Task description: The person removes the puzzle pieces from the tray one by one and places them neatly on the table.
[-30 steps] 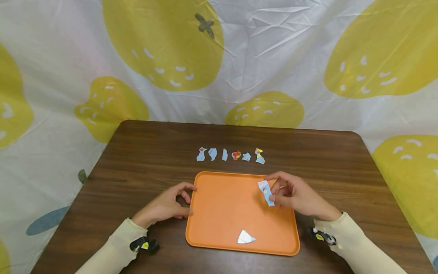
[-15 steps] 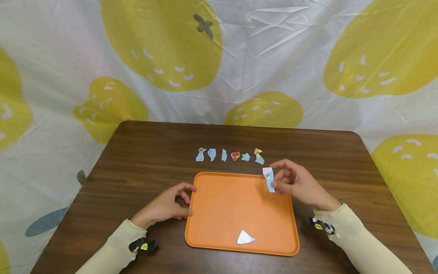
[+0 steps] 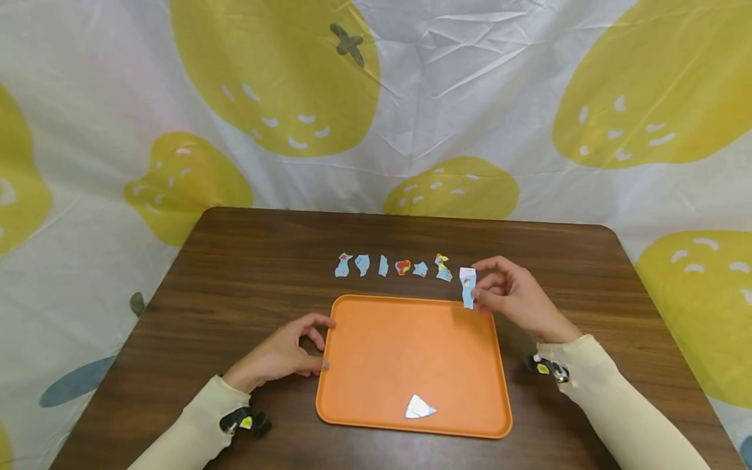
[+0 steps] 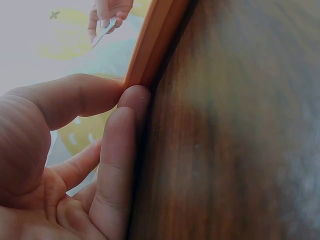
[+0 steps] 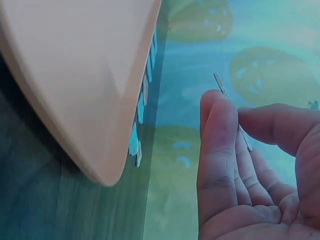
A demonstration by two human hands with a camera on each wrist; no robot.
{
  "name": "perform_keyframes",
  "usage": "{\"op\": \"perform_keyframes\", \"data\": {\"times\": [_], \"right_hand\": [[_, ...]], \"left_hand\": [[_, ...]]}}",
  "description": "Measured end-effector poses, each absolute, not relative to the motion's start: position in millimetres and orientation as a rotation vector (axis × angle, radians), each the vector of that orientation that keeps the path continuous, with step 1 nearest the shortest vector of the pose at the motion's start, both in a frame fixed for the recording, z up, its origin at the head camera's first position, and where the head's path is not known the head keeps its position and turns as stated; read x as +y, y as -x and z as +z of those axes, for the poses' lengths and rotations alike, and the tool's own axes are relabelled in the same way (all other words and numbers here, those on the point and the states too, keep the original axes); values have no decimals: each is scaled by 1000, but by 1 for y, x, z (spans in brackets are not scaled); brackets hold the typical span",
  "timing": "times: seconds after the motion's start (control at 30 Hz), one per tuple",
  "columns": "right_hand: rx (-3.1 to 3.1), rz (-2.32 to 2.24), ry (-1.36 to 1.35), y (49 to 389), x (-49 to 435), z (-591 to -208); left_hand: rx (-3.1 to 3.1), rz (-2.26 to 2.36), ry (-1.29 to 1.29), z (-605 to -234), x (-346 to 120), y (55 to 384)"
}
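In the head view, my right hand [image 3: 523, 301] pinches a light-blue torn piece of picture card [image 3: 468, 287] between thumb and fingers, over the far right corner of the orange tray [image 3: 414, 365]. The right wrist view shows this piece [image 5: 247, 142] edge-on, thin and tilted. My left hand [image 3: 288, 349] touches the tray's left rim with spread fingertips; up close, the fingers [image 4: 117, 155] lie against the outer side of the rim [image 4: 157, 40]. Near the tray's front edge lies a pale, pointed scrap [image 3: 420, 408]. Behind the tray, several torn pieces stand in a row, among them a red one [image 3: 403, 267].
The row's right end is a yellow and blue piece [image 3: 443, 267], just left of the held one. All this is on a dark wooden table [image 3: 264, 261] with rounded far corners. A white curtain with yellow fruit prints [image 3: 452, 186] hangs behind it.
My right hand has moved away from me and slightly right with the torn piece, from over the tray to its far edge, and the piece has turned more upright. The left hand stays at the rim.
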State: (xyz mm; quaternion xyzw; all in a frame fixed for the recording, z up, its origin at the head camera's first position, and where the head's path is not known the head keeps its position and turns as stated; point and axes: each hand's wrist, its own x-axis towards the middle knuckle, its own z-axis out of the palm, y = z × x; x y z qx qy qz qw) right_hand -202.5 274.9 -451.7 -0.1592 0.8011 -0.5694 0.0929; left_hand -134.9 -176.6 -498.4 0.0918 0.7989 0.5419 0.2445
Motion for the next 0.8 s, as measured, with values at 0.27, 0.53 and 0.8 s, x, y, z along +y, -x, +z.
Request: {"op": "perform_keyframes", "data": {"times": [0.27,0.53,0.8], "right_hand": [[2411,-1711,416,224,282,-457],[2410,-1702,302,248,290,-462],[2401,-1668,282,265,288,-468]], "left_hand": [[2183,1484,-251,-498,-175,136],[2177,1485,-248,-498,-175,135],[2171,1487,-244,-499,-175,136]]}}
